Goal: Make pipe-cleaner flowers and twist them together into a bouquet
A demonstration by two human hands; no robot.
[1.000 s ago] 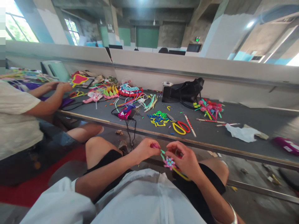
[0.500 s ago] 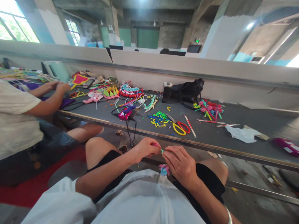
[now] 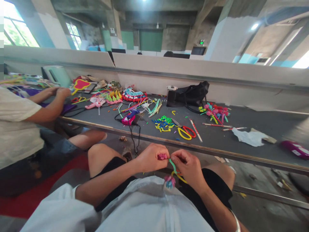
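My left hand [image 3: 151,158], in front of the table edge, is closed around a small pink flower [image 3: 162,156]. Close beside it, my right hand [image 3: 189,166] pinches the upper end of a green stem [image 3: 173,165], which looks like a bendable fuzzy strip. Whether the green stem joins the pink flower is hidden by the fingertips. Below both hands a pink and blue flower [image 3: 169,181] hangs against the white shirt. From near it a yellow stem [image 3: 181,178] runs under my right hand.
On the dark table [image 3: 241,145] lie scissors [image 3: 185,132], small green, blue and yellow pieces [image 3: 164,123], a pink glue gun [image 3: 128,119], colourful flowers [image 3: 214,112], a black bag [image 3: 191,93] and white tissue [image 3: 248,137]. At left sits another person [image 3: 19,119].
My right hand drew back, spread over the join, then returned to a pinch on the green stem. The pink and blue flower swung lower and left. The other person's hands shifted slightly left.
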